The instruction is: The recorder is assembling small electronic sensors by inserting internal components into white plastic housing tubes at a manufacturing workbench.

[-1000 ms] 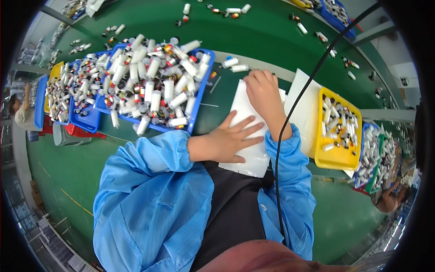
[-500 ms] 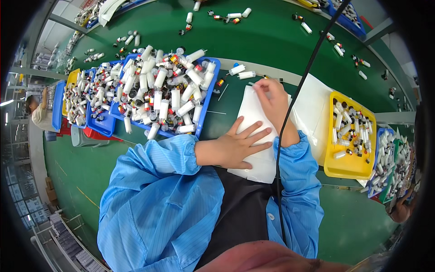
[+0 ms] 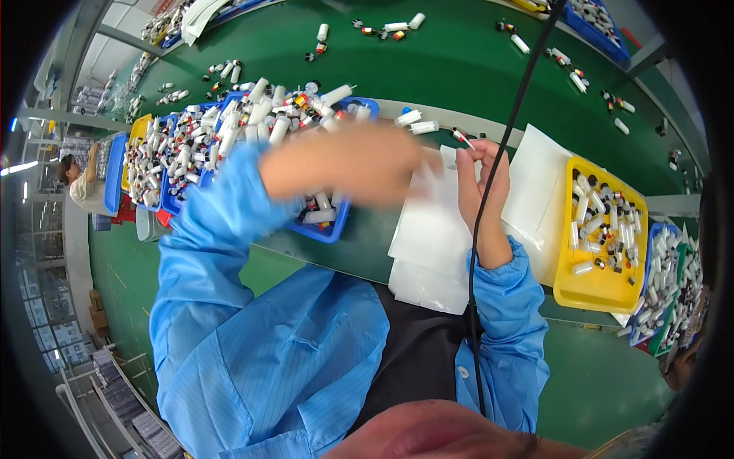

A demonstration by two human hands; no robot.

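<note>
My left hand point(image 3: 359, 162) is a blur, raised above the near right corner of the blue bin point(image 3: 330, 232) heaped with white tubes point(image 3: 252, 122). Whether it holds anything cannot be told. My right hand point(image 3: 480, 180) is upright over a stack of white sheets point(image 3: 428, 237), its fingertips pinched on a small red-and-white part point(image 3: 461, 138). A black cable point(image 3: 497, 164) hangs across the right wrist.
A yellow tray point(image 3: 604, 287) of white tubes stands to the right, with more blue bins point(image 3: 654, 306) beyond it. Further bins point(image 3: 116, 172) of tubes line the left. Loose tubes point(image 3: 413, 121) lie scattered on the green table point(image 3: 451, 69). Another person point(image 3: 76, 183) works at far left.
My left hand has lifted off the white sheets and swung left over the blue bin. My right hand has risen from the sheet, fingers pinched.
</note>
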